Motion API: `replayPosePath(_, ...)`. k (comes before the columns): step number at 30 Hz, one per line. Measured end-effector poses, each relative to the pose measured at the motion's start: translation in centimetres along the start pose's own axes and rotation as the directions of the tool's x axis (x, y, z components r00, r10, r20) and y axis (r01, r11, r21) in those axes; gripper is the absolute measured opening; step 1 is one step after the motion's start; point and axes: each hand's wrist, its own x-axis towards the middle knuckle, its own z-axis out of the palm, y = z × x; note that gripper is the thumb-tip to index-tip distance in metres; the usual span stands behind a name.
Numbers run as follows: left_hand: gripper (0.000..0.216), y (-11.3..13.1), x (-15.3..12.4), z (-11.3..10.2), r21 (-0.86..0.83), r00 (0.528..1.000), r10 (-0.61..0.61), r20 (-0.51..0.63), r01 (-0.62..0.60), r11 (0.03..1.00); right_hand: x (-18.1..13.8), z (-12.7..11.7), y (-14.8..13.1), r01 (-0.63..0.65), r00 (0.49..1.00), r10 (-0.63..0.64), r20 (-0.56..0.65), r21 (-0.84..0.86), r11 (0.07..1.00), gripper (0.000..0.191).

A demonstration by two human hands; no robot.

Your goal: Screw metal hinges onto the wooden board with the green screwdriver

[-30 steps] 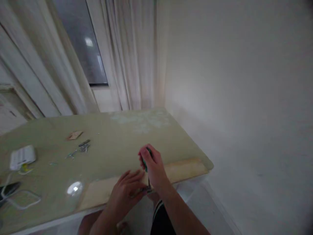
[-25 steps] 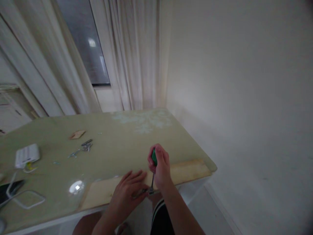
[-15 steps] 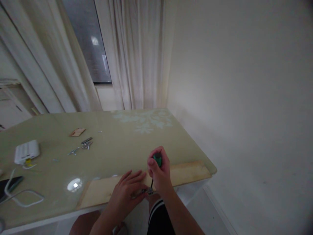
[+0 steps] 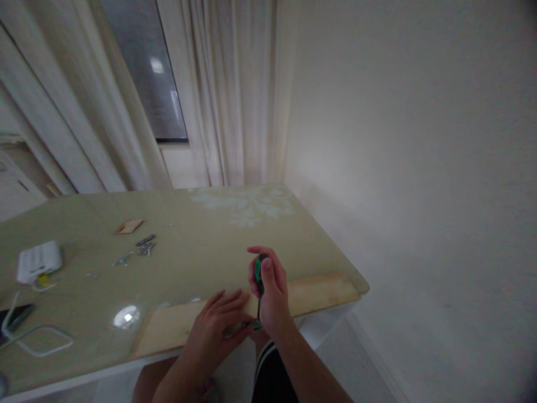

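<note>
A long, pale wooden board (image 4: 319,292) lies along the near edge of the table. My left hand (image 4: 218,322) rests on it, fingers stretched over the top and thumb at the front edge, gripping the board. Between that thumb and forefinger sits a small metal fitting (image 4: 257,324) at the board's edge; its exact kind is hard to make out. My right hand (image 4: 271,291) is closed around the green and black handle of a screwdriver (image 4: 259,274), forefinger sticking out. The screwdriver stands nearly upright, its tip down at the metal fitting.
On the table's left lie a small wooden piece (image 4: 128,226), a pile of metal parts and screws (image 4: 146,248), a white device (image 4: 39,262), a looped white cable (image 4: 50,354) and a dark phone-like object (image 4: 19,319). A wall (image 4: 398,168) rises at right.
My right hand has turned around the screwdriver handle, its forefinger now extended and its thumb shifted. The handle has become more upright. My left hand stays on the board.
</note>
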Motion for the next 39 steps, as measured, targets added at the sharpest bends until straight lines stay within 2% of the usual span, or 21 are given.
replayPosePath(2,0.025,0.1,0.1,-0.2,0.000,1.000,0.000,-0.002,0.000,1.000,-0.9,0.2,0.8,0.097,0.989,-0.096,-0.115,0.000,0.995,0.034)
replayPosePath(4,0.026,0.4,0.2,-0.5,-0.009,1.000,0.001,-0.010,-0.001,1.000,-1.4,0.3,1.5,0.152,0.982,-0.153,-0.110,-0.012,0.988,0.035)
replayPosePath(6,0.024,0.6,0.3,-0.9,-0.024,1.000,-0.001,-0.015,0.001,1.000,-1.4,0.1,1.7,0.122,0.992,-0.123,0.030,0.041,0.992,0.034)
replayPosePath(8,0.021,0.7,0.3,-1.1,-0.035,1.000,-0.007,-0.011,0.007,0.999,-0.9,0.0,1.4,0.038,0.978,-0.057,0.199,0.098,0.994,0.036)
replayPosePath(10,0.018,0.8,0.4,-1.1,-0.034,1.000,-0.008,-0.010,0.007,0.999,-0.5,-0.2,1.0,-0.012,0.964,-0.015,0.266,0.101,0.995,0.045)
replayPosePath(12,0.017,0.8,0.3,-1.0,-0.028,1.000,-0.004,-0.019,0.003,1.000,-0.3,-0.2,0.8,-0.015,0.969,-0.006,0.249,0.082,0.996,0.052)
replayPosePath(14,0.016,0.8,0.3,-0.9,-0.028,0.999,-0.005,-0.031,0.004,1.000,-0.5,-0.2,1.1,0.005,0.976,-0.026,0.218,0.097,0.995,0.051)
replayPosePath(17,0.012,0.9,0.3,-1.0,-0.041,1.000,-0.013,-0.027,0.012,0.999,-1.4,-0.1,1.7,0.056,0.989,-0.069,0.128,0.102,0.993,0.054)
replayPosePath(20,0.012,1.0,0.4,-1.4,-0.049,1.000,-0.003,-0.013,0.002,0.999,-2.0,0.1,2.1,0.077,0.996,-0.079,0.040,0.057,0.995,0.043)
replayPosePath(23,0.016,0.9,0.3,-1.4,-0.040,1.000,0.006,-0.026,-0.008,0.999,-2.0,0.0,1.9,0.103,0.991,-0.108,0.077,0.062,0.993,0.039)
replayPosePath(27,0.022,0.7,0.2,-1.1,-0.025,1.000,-0.006,-0.014,0.005,1.000,-1.7,-0.4,1.8,0.107,0.987,-0.115,0.114,0.073,0.992,0.054)
replayPosePath(29,0.024,0.6,0.1,-1.0,-0.023,1.000,-0.016,-0.003,0.016,1.000,-1.8,-0.7,2.1,0.083,0.986,-0.100,0.130,0.129,0.988,0.054)
replayPosePath(32,0.026,0.5,0.1,-1.0,-0.026,1.000,-0.009,-0.001,0.009,1.000,-2.1,-0.8,2.7,0.050,0.992,-0.066,0.106,0.146,0.988,0.057)
replayPosePath(34,0.026,0.6,0.1,-1.0,-0.026,1.000,0.002,-0.011,-0.003,1.000,-2.3,-0.9,2.8,0.049,0.997,-0.056,0.060,0.104,0.993,0.049)
replayPosePath(36,0.026,0.6,0.2,-1.0,-0.024,1.000,0.005,-0.015,-0.005,1.000,-2.3,-0.9,2.6,0.084,0.994,-0.089,0.064,0.078,0.993,0.039)
replayPosePath(39,0.022,0.7,0.2,-1.0,-0.021,1.000,-0.006,-0.011,0.006,1.000,-2.0,-1.1,1.9,0.159,0.978,-0.162,0.132,0.035,0.987,0.045)
